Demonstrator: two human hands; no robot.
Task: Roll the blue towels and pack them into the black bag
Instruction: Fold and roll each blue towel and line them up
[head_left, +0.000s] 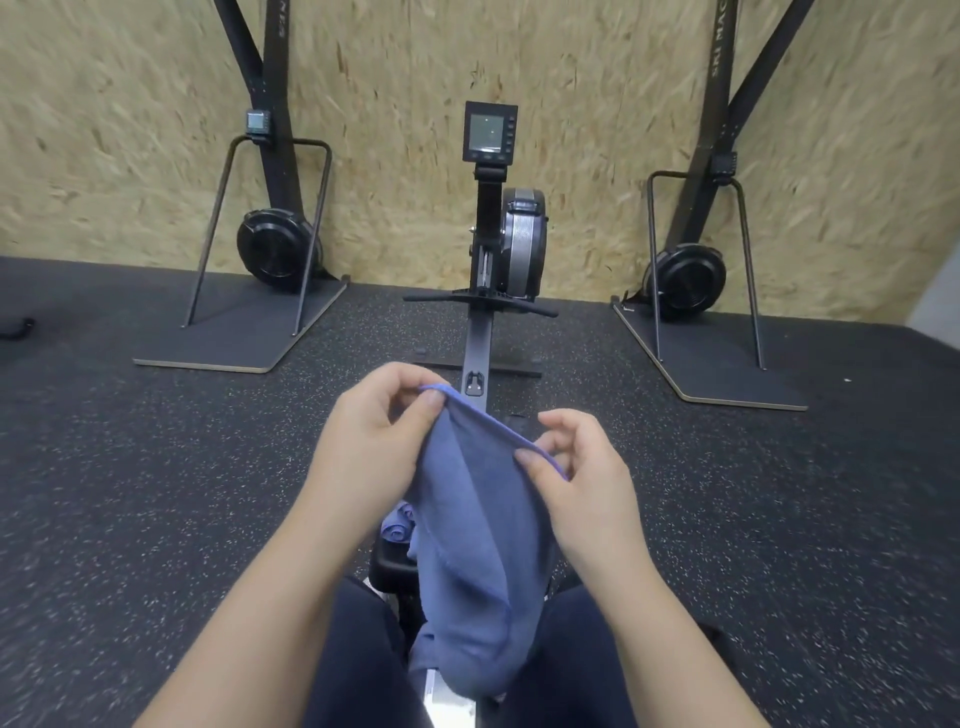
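A blue towel hangs unrolled in front of me, held by its top edge. My left hand pinches the upper left corner between thumb and fingers. My right hand pinches the same edge further right and lower. The cloth drapes down between my knees over the rower's rail. Behind the hanging towel, on the rower's black seat, lie rolled blue towels, partly hidden. The black bag is not in view.
I sit astride a rowing machine whose monitor and flywheel stand straight ahead against a chipboard wall. Two ski machines on flat bases stand at the left and the right. Black speckled rubber floor spreads on both sides.
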